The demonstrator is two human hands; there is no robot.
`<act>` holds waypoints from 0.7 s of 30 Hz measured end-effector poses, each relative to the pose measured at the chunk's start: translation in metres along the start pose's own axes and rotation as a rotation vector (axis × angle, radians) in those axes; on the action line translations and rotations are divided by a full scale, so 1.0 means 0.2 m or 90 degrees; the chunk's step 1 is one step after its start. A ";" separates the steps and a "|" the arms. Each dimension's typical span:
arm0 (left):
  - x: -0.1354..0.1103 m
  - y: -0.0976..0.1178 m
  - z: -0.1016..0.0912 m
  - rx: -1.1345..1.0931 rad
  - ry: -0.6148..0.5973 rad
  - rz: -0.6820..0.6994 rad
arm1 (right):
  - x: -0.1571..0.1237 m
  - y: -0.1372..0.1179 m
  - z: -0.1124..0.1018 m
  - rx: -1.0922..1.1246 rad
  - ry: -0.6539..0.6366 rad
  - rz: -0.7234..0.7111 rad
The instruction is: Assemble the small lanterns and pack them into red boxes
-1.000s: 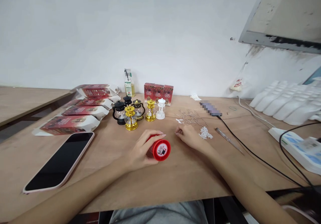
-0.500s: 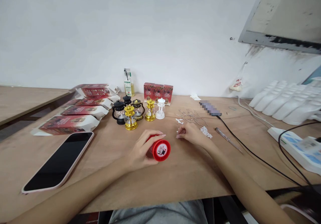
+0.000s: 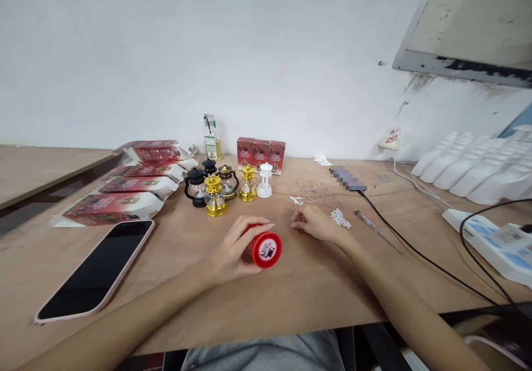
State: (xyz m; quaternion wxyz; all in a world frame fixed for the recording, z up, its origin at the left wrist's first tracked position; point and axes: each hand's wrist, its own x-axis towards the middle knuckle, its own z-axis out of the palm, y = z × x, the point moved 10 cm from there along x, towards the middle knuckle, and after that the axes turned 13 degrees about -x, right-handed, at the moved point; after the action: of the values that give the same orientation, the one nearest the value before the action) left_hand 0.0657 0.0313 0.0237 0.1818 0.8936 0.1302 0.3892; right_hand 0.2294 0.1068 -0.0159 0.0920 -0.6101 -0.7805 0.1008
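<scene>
My left hand point(image 3: 235, 252) is closed round a small red lantern point(image 3: 277, 252), tipped so its round base faces me. A pale disc with small dark and metallic parts shows inside the base. To its right my right hand point(image 3: 313, 222) rests low over the table with thumb and fingertips pressed together; whatever they hold is too small to make out. Small white pieces point(image 3: 341, 218) lie just right of this hand, with thin metal wires point(image 3: 316, 192) behind it. Beyond my hands stand several mini lanterns, among them a gold one point(image 3: 216, 199), a black one point(image 3: 196, 185) and a white one point(image 3: 265, 181).
Red boxes point(image 3: 112, 207) lie at the left, beside a phone point(image 3: 100, 271). Three red boxes point(image 3: 261, 154) and a bottle point(image 3: 212, 147) stand by the wall. At the right are a screwdriver point(image 3: 376, 230), a black cable point(image 3: 409, 247), a power strip point(image 3: 490, 249) and white bottles point(image 3: 465, 166).
My right hand's fingertips have shifted very slightly at the same spot on the table. The left hand keeps the red lantern in the same tilt. The whole view has moved a little.
</scene>
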 end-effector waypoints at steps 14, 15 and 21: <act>0.00 0.01 -0.01 -0.001 0.010 0.015 | -0.01 -0.06 -0.02 -0.004 0.005 -0.064; 0.00 0.01 0.00 0.000 0.009 0.015 | -0.01 -0.06 -0.03 -0.003 0.007 -0.066; 0.00 0.01 0.00 0.006 0.013 0.013 | -0.04 -0.15 -0.05 -0.112 0.139 -0.186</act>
State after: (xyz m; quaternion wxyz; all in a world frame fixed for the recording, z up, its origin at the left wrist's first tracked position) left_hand 0.0651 0.0301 0.0250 0.1726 0.8917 0.1247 0.3994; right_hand 0.2059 0.0931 0.0020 0.1360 -0.5034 -0.8519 -0.0486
